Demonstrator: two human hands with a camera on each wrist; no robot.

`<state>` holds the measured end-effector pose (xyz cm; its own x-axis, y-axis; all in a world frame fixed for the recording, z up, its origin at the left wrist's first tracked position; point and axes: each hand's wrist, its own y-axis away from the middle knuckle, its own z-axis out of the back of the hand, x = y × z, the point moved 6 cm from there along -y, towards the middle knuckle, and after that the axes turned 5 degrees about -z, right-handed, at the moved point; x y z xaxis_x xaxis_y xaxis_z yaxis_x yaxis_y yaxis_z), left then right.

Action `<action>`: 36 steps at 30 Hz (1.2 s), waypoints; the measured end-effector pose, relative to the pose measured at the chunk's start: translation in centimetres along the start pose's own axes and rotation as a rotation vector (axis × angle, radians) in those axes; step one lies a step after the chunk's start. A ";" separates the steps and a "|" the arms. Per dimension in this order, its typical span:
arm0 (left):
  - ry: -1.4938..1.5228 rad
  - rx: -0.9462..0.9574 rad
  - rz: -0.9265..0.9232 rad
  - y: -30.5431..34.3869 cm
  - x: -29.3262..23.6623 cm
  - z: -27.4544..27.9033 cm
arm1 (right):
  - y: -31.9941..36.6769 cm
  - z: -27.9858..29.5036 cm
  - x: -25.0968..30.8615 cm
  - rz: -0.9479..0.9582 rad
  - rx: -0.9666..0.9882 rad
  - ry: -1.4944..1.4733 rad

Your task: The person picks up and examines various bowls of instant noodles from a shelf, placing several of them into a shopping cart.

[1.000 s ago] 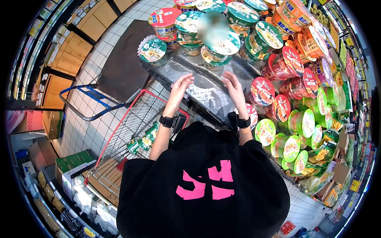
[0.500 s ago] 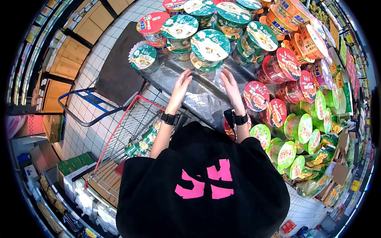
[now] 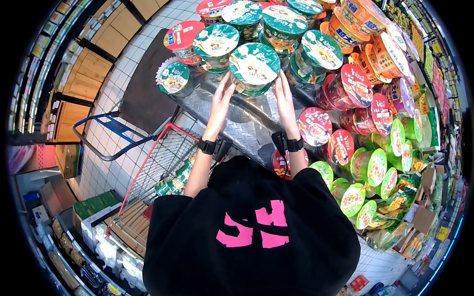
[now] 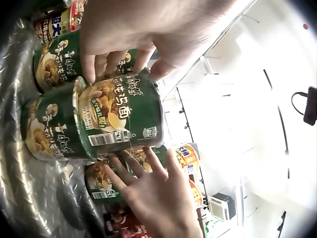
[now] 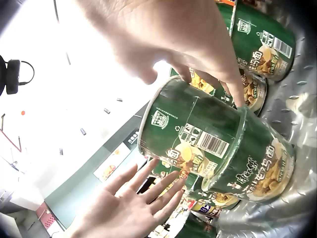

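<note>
Left hand (image 3: 222, 98): your fingers, extended and clasping nothing, flank a round green noodle cup with a green-and-white lid (image 3: 255, 64); whether they touch is unclear.
Right hand (image 3: 284, 101): fingers extended opposite, equally unclenched, presumably because so wide a cup suits two-sided support.
Between your fingers: that cup, seated on a second green noodle cup (image 4: 52, 126), which props it off the silver, diamond-patterned worktop (image 3: 254, 123), likely stacked to save space.

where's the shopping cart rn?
Head view, left side: the shopping cart stands left of the black shirt, with the blue-handled trolley just beyond it.
</note>
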<state>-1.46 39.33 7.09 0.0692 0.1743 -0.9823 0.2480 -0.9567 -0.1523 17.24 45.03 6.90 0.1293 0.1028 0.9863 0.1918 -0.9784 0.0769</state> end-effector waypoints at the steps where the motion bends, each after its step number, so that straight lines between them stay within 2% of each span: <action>1: 0.039 0.003 0.002 0.0 -0.3 -0.2 | 0.0 -0.1 0.2 -0.002 -0.004 -0.003; 3: 0.076 0.010 0.008 0.2 -0.8 -0.5 | -0.2 -0.6 1.2 0.155 0.062 0.002; 8: 0.182 0.035 0.043 0.8 -2.5 -1.6 | 0.0 -1.1 1.0 0.135 0.078 -0.107; 14: 0.087 0.089 0.015 1.5 -2.4 -1.6 | 1.3 -1.1 1.8 0.095 0.092 -0.063; 19: 0.083 0.112 0.002 2.8 -4.5 -1.9 | 2.8 -1.1 2.6 0.163 0.096 0.048; 24: 0.078 0.121 -0.023 3.3 -4.4 -1.9 | 3.8 -1.7 2.9 0.204 0.113 0.077; 30: 0.084 0.063 -0.009 3.6 -3.5 -1.2 | 3.3 -0.9 1.6 0.191 0.095 0.000; 33: 0.088 0.056 -0.009 3.4 -3.2 -0.9 | 3.0 -0.3 1.0 0.142 0.068 0.009; 36: 0.082 0.028 0.067 3.2 -2.6 -0.5 | 3.2 -0.5 1.3 0.049 0.069 -0.015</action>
<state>-0.38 35.95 9.26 0.1633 0.1272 -0.9783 0.2137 -0.9727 -0.0908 17.52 41.91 8.55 0.1541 0.0585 0.9863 0.2518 -0.9676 0.0181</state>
